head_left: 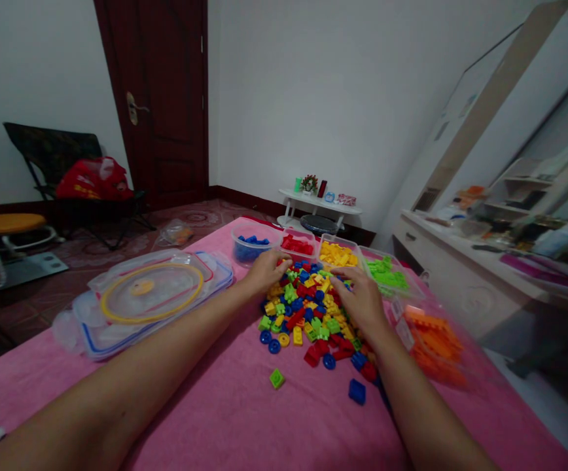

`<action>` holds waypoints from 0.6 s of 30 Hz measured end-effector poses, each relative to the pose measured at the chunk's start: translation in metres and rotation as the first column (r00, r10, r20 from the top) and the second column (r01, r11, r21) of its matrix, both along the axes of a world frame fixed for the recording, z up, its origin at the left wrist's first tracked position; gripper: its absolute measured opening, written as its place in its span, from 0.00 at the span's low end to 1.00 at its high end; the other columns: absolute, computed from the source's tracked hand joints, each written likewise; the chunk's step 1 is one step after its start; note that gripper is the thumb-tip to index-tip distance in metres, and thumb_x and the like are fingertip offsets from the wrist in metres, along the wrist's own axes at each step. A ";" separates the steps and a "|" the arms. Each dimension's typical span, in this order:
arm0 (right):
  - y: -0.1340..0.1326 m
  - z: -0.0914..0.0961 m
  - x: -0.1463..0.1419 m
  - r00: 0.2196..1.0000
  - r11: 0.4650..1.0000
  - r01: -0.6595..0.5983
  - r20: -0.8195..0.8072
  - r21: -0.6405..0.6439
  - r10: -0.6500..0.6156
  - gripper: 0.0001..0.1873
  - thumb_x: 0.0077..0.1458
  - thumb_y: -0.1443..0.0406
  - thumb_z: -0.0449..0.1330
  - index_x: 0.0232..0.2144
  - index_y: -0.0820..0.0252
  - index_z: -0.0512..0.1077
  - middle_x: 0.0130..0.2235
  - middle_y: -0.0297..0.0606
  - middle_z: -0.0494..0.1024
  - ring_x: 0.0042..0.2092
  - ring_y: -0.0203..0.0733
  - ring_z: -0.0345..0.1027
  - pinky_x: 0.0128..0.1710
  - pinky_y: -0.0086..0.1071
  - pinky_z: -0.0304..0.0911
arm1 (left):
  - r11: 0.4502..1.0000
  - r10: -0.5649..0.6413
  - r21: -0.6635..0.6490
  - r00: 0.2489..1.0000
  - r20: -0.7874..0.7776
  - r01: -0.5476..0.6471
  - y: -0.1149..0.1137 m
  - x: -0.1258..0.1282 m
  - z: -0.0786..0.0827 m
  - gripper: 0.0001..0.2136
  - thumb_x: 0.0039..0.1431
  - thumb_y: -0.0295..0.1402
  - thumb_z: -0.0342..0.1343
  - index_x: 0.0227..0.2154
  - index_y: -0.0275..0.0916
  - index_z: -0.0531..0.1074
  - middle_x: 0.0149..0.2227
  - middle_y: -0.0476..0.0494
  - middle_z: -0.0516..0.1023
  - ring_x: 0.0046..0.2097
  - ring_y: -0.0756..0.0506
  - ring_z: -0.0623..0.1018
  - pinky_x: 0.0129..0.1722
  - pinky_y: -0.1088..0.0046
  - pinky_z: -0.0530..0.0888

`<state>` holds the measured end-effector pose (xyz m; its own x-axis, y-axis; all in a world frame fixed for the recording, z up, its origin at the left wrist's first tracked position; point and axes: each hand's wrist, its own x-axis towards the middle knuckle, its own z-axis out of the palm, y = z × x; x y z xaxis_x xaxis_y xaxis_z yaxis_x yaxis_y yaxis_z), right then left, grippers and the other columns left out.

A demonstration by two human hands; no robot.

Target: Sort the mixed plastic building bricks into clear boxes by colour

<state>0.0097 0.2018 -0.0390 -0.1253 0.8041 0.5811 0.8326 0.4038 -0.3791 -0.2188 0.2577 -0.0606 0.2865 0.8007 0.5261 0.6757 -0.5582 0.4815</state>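
A mixed heap of toy building bricks [308,307] in yellow, green, red and blue lies on the pink cloth, with small blue wheels at its near edge. My left hand [266,271] reaches to the far left side of the heap, fingers stretched forward and thumb slightly apart. Over the right side rests my right hand [361,297], its fingers spread and touching bricks. I see nothing held in either hand, though the fingertips are partly lost among the bricks. A single green brick [277,378] and a blue brick [357,392] lie nearer to me.
Behind the heap stand clear containers of blue bricks [252,250], red bricks [297,245], yellow bricks [337,254] and green bricks [387,273]. Orange bricks [434,343] fill another at right. Stacked lids [151,294] lie left on the pink cloth [225,405]. A white dresser [441,261] stands right.
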 end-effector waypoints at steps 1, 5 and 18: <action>0.000 0.004 0.003 1.000 0.999 0.021 -0.015 -0.026 -0.021 0.14 0.53 0.61 0.54 0.37 0.60 0.77 0.40 0.41 0.78 0.42 0.44 0.71 0.44 0.37 0.64 | 0.999 0.018 -0.029 1.000 -0.010 -0.018 0.000 -0.003 0.008 0.15 0.59 0.37 0.47 0.38 0.37 0.78 0.37 0.42 0.79 0.39 0.45 0.75 0.41 0.72 0.69; -0.002 0.012 0.010 0.997 0.985 0.071 0.035 -0.158 -0.067 0.11 0.50 0.63 0.57 0.33 0.57 0.78 0.35 0.37 0.80 0.36 0.42 0.72 0.37 0.34 0.64 | 0.979 0.014 -0.201 0.990 -0.138 -0.042 -0.009 -0.015 0.040 0.09 0.48 0.38 0.57 0.27 0.39 0.79 0.24 0.46 0.77 0.27 0.48 0.73 0.29 0.75 0.65; -0.016 0.013 -0.009 0.942 0.937 0.000 0.315 -0.350 0.118 0.15 0.43 0.67 0.63 0.37 0.58 0.77 0.35 0.38 0.73 0.35 0.40 0.67 0.35 0.31 0.61 | 0.933 -0.227 -0.359 0.796 -0.561 0.012 -0.046 -0.002 0.054 0.19 0.34 0.31 0.67 0.36 0.41 0.77 0.30 0.45 0.78 0.31 0.44 0.75 0.30 0.74 0.66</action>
<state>0.0002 0.1855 -0.0263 -0.3136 0.9300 0.1918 0.9114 0.3514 -0.2140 -0.2205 0.2117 -0.0069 0.5564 0.8290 -0.0560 0.8223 -0.5397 0.1804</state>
